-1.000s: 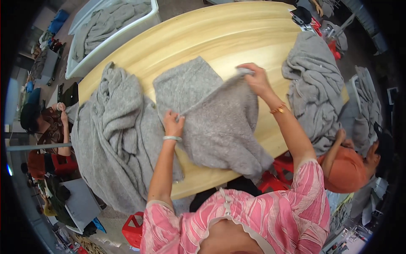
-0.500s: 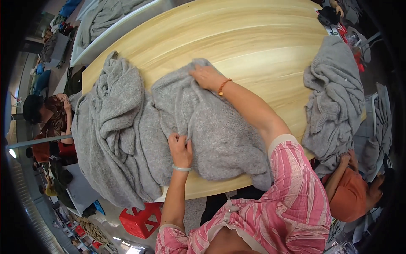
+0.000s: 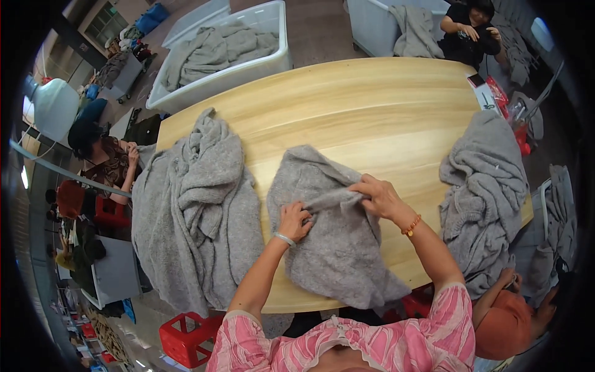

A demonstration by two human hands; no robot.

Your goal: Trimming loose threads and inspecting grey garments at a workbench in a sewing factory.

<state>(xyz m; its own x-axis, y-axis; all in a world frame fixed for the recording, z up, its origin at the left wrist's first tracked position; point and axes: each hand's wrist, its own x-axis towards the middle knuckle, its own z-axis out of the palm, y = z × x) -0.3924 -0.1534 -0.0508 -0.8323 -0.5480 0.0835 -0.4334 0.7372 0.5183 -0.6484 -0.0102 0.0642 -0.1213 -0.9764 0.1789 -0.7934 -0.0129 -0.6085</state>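
Note:
A grey knitted garment lies rumpled on the wooden table in front of me, its lower part reaching the near edge. My right hand pinches a raised fold of the knit on its right side. On the left side of the same garment, my left hand has its fingers curled on the fabric at the other end of that fold. To the left lies a pile of grey knitwear. A second grey knit pile lies at the table's right end.
Beyond the table's far left edge stands a white bin with grey knits. Another bin stands at the far right. Co-workers sit at the left, far right and near right. A red stool stands below the near left edge.
The garment has come away from the left pile, and a fold is now lifted across it. My right hand has come nearer and to the right; my left has moved right. The view has tilted up.

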